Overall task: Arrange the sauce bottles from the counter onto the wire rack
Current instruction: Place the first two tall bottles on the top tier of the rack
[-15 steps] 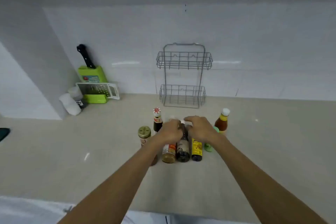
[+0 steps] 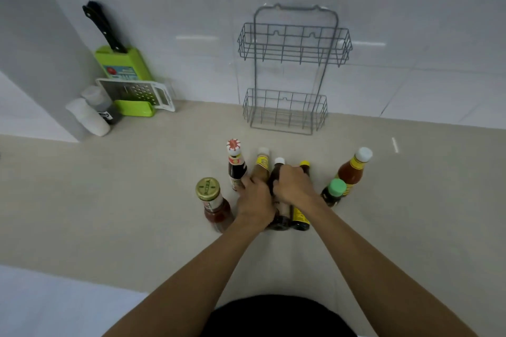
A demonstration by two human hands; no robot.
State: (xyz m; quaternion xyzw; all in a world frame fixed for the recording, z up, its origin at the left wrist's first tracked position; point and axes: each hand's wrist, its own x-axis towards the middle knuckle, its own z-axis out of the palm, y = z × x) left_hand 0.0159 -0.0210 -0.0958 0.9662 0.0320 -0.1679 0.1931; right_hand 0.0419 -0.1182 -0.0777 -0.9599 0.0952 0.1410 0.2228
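Observation:
Several sauce bottles stand grouped on the beige counter (image 2: 137,200). My left hand (image 2: 256,200) wraps around the tan bottle with the yellow label (image 2: 262,165). My right hand (image 2: 294,185) grips the dark bottle with the white cap (image 2: 278,169); a yellow-capped dark bottle (image 2: 301,217) stands just beside it. Around them are a red-and-white-capped bottle (image 2: 235,161), a gold-lidded red sauce jar (image 2: 213,204), a green-capped small bottle (image 2: 334,192) and a white-capped orange sauce bottle (image 2: 353,171). The grey two-tier wire rack (image 2: 290,71) stands empty against the wall behind them.
At the back left corner stand a green knife block with a black-handled knife (image 2: 117,63), a white grater (image 2: 142,94) and two white shakers (image 2: 90,116). White tiled wall runs behind the counter. My dark shirt shows at the bottom edge.
The view has tilted downward and closer. Both hands have lowered from the bottle tops and closed around the necks of the two middle bottles.

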